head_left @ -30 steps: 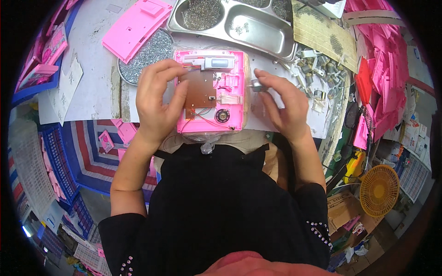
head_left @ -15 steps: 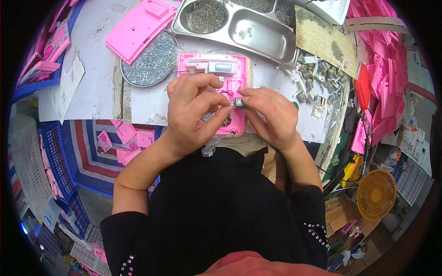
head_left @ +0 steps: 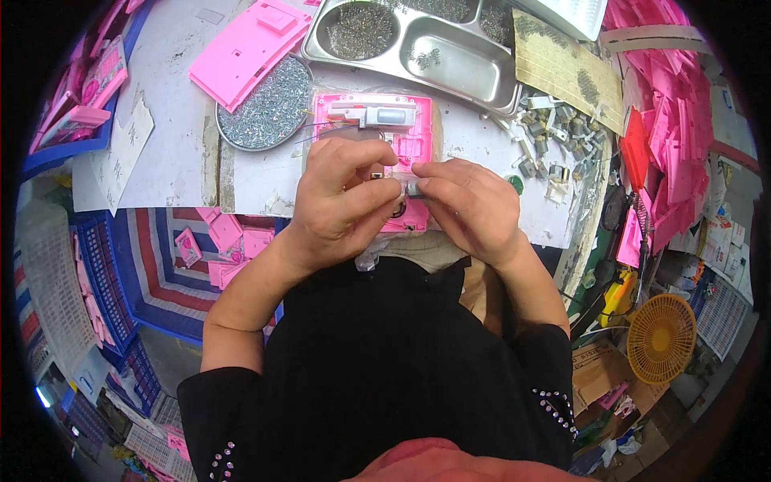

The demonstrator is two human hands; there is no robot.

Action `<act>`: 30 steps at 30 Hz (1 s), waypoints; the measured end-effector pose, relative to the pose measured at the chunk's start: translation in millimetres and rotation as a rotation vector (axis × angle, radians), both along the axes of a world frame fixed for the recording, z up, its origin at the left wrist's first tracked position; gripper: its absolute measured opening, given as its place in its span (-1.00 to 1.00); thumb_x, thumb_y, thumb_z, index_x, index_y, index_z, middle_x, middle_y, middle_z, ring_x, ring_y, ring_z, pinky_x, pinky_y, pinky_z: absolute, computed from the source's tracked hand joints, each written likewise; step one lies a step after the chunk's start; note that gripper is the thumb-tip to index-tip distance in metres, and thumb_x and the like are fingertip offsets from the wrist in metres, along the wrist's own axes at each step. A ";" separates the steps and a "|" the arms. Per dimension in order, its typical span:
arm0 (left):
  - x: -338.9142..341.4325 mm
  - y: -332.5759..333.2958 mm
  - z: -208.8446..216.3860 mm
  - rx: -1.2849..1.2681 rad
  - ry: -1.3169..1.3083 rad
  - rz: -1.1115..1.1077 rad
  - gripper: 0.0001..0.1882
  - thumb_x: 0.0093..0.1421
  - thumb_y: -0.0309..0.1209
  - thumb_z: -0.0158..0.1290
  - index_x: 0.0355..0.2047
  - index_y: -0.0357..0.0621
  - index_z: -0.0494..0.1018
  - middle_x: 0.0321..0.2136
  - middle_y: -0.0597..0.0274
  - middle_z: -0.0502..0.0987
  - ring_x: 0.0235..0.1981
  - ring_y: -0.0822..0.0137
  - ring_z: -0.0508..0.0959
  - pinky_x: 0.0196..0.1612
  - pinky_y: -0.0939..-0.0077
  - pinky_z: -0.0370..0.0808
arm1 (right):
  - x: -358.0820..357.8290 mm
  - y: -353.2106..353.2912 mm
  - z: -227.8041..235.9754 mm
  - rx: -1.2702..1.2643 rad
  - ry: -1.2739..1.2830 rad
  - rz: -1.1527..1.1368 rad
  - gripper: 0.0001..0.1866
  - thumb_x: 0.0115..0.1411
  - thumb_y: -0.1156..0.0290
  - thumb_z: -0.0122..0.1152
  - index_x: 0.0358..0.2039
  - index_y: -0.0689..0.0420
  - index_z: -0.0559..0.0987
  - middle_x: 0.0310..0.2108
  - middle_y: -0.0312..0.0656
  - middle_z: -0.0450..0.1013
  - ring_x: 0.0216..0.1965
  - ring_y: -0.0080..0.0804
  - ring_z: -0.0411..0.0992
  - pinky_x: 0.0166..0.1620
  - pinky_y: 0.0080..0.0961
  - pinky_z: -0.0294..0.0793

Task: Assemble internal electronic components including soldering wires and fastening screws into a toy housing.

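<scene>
My left hand and my right hand meet over a pink plastic casing on the table. The right fingers pinch a small grey metal cylinder, which looks like a little motor. Thumb and forefinger of the left hand are pressed together against its left end, on a small pale part that I cannot make out. Along the far side of the casing lies a grey-and-white unit with thin wires running out to the left. My hands hide much of the casing's near half.
Left of the casing stands a round dish of small screws, partly under a pink panel. A metal tray with small springs lies behind. Loose grey-and-white parts are heaped at right. Pink pieces fill a striped, blue-edged bin below left.
Both hands have drawn slightly closer together around the grey cylinder, and less of it shows between the fingers. The whole scene has shifted slightly right in view.
</scene>
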State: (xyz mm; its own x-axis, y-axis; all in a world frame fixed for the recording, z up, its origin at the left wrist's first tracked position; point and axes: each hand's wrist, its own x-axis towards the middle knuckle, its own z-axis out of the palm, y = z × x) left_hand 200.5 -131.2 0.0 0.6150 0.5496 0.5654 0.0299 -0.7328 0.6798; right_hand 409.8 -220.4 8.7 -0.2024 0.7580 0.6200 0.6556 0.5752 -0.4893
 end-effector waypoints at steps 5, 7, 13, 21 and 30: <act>-4.4 -3.5 0.6 -0.161 0.020 0.051 -0.72 -0.08 -0.53 0.39 -0.34 -0.06 0.58 -0.16 0.22 0.53 -0.28 0.26 0.51 -0.09 0.33 0.34 | 0.5 2.7 0.0 -0.015 0.022 0.014 -0.64 0.01 0.59 0.42 -0.13 0.25 0.60 -0.22 -0.01 0.62 -0.25 -0.11 0.64 -0.18 -0.28 0.67; -4.9 -4.9 3.4 -0.167 0.030 0.086 -0.73 -0.08 -0.53 0.39 -0.35 -0.07 0.58 -0.17 0.21 0.53 -0.25 0.25 0.53 -0.07 0.34 0.35 | -0.1 3.2 1.0 -0.022 0.019 0.012 -0.64 0.02 0.59 0.42 -0.13 0.25 0.60 -0.22 -0.01 0.62 -0.25 -0.11 0.64 -0.18 -0.28 0.67; -2.2 -7.1 1.2 -0.228 -0.002 0.073 -0.75 -0.07 -0.56 0.37 -0.37 -0.09 0.57 -0.19 0.21 0.54 -0.19 0.23 0.54 -0.05 0.36 0.34 | 0.0 1.6 -1.2 -0.017 0.004 0.006 -0.63 0.02 0.57 0.43 -0.12 0.25 0.60 -0.21 -0.02 0.63 -0.24 -0.12 0.64 -0.16 -0.27 0.67; -4.8 -5.4 4.0 -0.108 0.031 0.089 -0.75 -0.06 -0.56 0.36 -0.36 -0.08 0.56 -0.21 0.25 0.55 -0.18 0.24 0.55 -0.06 0.33 0.34 | -0.3 4.1 -2.2 -0.016 -0.013 0.018 -0.63 0.04 0.58 0.42 -0.10 0.24 0.60 -0.18 -0.01 0.62 -0.23 -0.10 0.64 -0.17 -0.28 0.67; -25.6 19.7 -5.8 -0.059 0.060 0.302 -0.69 -0.01 -0.52 0.36 -0.23 -0.14 0.56 -0.14 0.10 0.54 -0.13 0.10 0.53 0.01 0.20 0.39 | 18.2 1.1 -7.3 -0.343 0.201 -0.267 -0.63 0.08 0.56 0.40 -0.06 0.19 0.59 -0.02 -0.04 0.62 0.05 -0.03 0.55 0.05 -0.26 0.55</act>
State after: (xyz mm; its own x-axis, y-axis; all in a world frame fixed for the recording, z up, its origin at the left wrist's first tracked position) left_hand 174.9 -111.5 -5.8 0.4500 0.7434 0.4949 0.2813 -0.6439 0.7115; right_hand 428.0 -219.3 1.4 0.1254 0.9348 0.3322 0.6317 0.1829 -0.7533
